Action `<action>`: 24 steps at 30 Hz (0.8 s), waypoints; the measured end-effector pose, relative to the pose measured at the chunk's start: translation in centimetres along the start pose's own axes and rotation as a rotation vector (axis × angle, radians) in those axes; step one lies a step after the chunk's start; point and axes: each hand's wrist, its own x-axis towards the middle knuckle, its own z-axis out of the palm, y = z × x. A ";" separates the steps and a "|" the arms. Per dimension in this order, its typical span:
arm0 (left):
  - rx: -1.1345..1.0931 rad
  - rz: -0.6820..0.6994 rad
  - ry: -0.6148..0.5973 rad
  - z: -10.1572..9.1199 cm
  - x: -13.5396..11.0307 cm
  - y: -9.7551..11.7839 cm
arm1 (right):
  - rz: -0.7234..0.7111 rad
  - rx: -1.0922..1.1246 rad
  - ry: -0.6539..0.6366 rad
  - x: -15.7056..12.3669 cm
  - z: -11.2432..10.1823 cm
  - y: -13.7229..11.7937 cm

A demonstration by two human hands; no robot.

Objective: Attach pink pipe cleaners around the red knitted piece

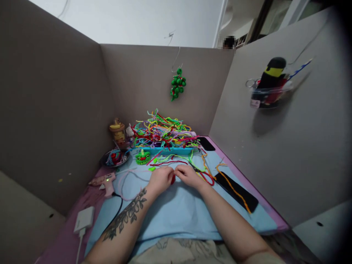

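Note:
My left hand (161,179) and my right hand (188,175) meet over the light blue mat (176,212), fingers curled together around a small red piece (173,179) pinched between them. A red pipe cleaner (208,178) trails off to the right of my right hand. Loose green and red pipe cleaners (170,160) lie just beyond my fingers. A small green fuzzy figure (142,157) stands to the far left of them.
A heap of coloured pipe cleaners (162,132) fills a blue tray (167,150) at the back. A pink glue gun (105,181), a white adapter (84,219), a round dish (114,158), two black phones (237,190) (206,143) and grey partition walls surround the mat.

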 end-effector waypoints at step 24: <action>-0.223 -0.949 0.321 -5.3 11.5 -22.2 | 0.157 -0.050 -0.121 -0.5 -0.5 -1.8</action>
